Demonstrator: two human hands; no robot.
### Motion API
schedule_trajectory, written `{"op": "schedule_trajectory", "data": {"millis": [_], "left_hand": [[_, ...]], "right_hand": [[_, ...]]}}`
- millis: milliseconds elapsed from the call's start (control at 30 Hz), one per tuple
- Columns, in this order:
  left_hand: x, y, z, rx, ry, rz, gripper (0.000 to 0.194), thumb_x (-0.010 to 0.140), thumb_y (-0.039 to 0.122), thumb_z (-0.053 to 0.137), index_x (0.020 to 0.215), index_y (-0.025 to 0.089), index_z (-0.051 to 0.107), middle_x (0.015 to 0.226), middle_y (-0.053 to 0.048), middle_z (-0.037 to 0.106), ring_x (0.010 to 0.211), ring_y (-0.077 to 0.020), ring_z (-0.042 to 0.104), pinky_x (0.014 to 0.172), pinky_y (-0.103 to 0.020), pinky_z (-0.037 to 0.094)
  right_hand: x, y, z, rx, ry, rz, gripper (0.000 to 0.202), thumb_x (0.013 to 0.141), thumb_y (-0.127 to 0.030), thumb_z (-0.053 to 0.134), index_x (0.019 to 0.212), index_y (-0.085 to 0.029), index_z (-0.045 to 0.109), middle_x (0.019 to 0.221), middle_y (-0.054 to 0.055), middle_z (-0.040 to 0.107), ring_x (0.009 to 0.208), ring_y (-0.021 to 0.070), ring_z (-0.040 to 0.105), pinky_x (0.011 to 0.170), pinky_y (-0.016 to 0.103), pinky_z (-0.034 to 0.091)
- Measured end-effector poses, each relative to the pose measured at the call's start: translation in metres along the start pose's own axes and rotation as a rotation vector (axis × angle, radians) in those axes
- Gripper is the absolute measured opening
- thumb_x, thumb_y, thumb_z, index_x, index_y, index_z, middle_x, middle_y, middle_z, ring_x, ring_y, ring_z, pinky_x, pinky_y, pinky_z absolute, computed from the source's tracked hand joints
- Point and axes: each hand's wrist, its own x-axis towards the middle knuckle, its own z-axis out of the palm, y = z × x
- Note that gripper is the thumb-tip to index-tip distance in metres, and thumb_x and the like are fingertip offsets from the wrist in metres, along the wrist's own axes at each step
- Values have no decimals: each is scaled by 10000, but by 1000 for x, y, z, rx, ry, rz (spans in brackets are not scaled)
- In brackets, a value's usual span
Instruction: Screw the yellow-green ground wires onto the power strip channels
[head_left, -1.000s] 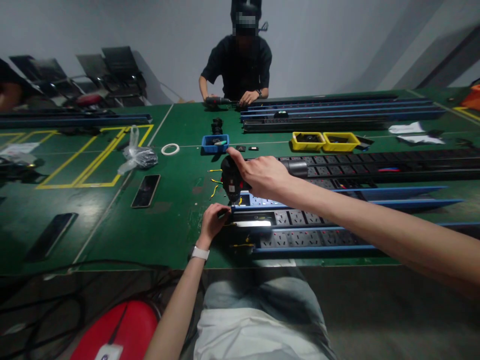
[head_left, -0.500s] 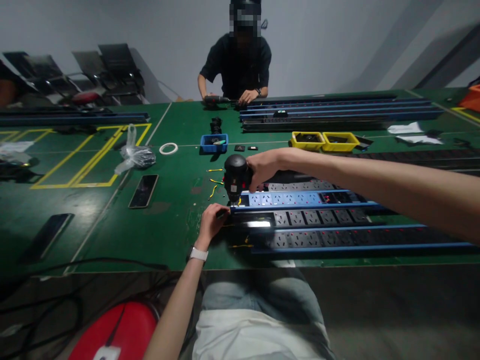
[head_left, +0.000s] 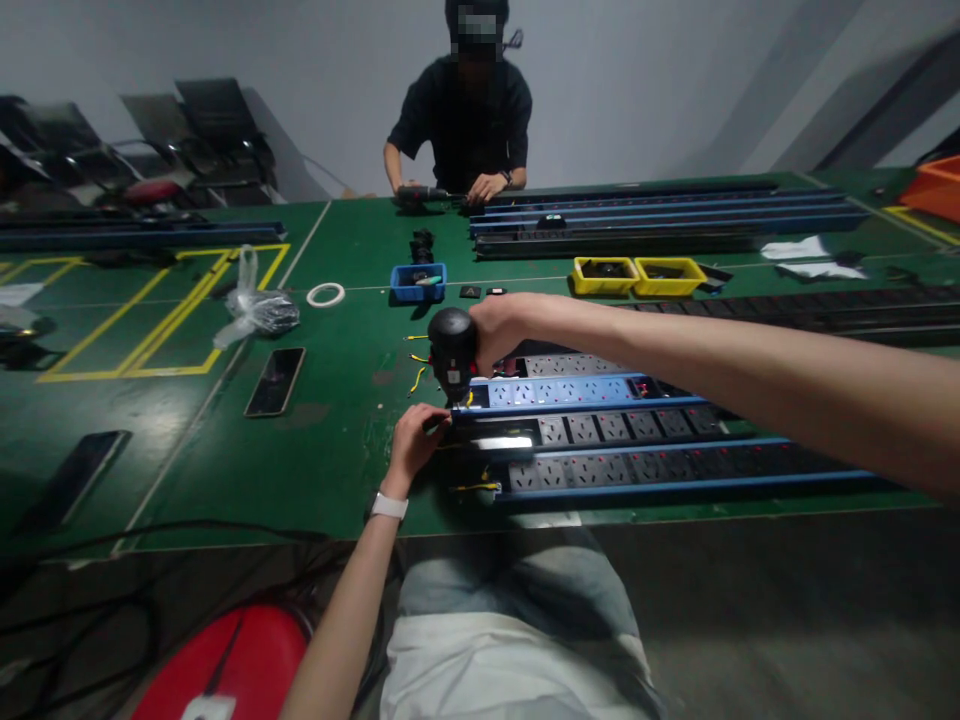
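My right hand [head_left: 493, 328] grips a black cordless drill [head_left: 451, 345], held upright with its nose down over the near left end of a blue power strip [head_left: 559, 393]. The contact point under the nose is too small to make out. My left hand [head_left: 414, 440] is closed at that same strip end, thumb and fingers pinched against it. Black power strips [head_left: 630, 430] with rows of sockets lie alongside, nearer to me. Short yellow wires [head_left: 417, 378] are left of the drill, and another yellow wire [head_left: 478, 487] sticks out from the nearest strip.
Across the green table [head_left: 337, 400], a co-worker [head_left: 465, 120] handles a drill beside more long strips [head_left: 660, 215]. A blue bin [head_left: 418, 285], yellow bins [head_left: 604, 277], a tape ring [head_left: 325, 295], a plastic bag [head_left: 259, 305] and two phones [head_left: 275, 382] lie about. A red stool [head_left: 225, 660] stands below.
The whole view has shifted slightly, so things appear a little further left. My right hand still holds the drill at the strip end, and my left hand stays beside it.
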Motion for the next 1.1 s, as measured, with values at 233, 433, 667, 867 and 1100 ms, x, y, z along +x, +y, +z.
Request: {"op": "schedule_trajectory", "data": {"millis": [233, 433, 667, 867, 1100], "left_hand": [[0, 2, 1, -18, 33, -33, 72, 865, 263, 672, 899, 215, 715, 903, -47, 719, 846, -187, 641, 769, -303, 509], [0, 1, -1, 12, -5, -32, 77, 878, 241, 655, 926, 224, 713, 938, -41, 715, 883, -188, 638, 816, -315, 506], [0, 3, -1, 8, 1, -3, 92, 890, 272, 653, 934, 213, 707, 944, -48, 720, 883, -190, 644, 823, -320, 508], [0, 5, -1, 11, 9, -6, 70, 876, 246, 661, 916, 217, 711, 925, -46, 724, 875, -189, 650, 818, -319, 513], [0, 6, -3, 13, -10, -47, 116, 892, 313, 663, 931, 222, 723, 927, -41, 719, 873, -186, 639, 783, -304, 506]], "right_hand": [[1, 10, 7, -269, 476, 55, 476, 548, -293, 836, 986, -146, 722, 944, 113, 721, 866, 276, 685, 668, 342, 501], [-6, 17, 32, -335, 631, 11, 360, 715, -210, 665, 1058, -104, 642, 919, 127, 714, 824, 249, 671, 695, 338, 428], [-10, 15, 49, -550, 806, -97, 318, 844, -102, 460, 1151, -51, 529, 1058, 162, 648, 983, 274, 610, 905, 393, 360], [-1, 23, 57, -548, 910, -167, 385, 937, -98, 227, 1158, -82, 541, 1095, 164, 603, 1001, 257, 532, 905, 403, 355], [9, 39, 73, -486, 1010, -228, 416, 961, -125, 229, 1201, -108, 569, 1132, 131, 602, 1063, 230, 475, 1012, 399, 322]]}}
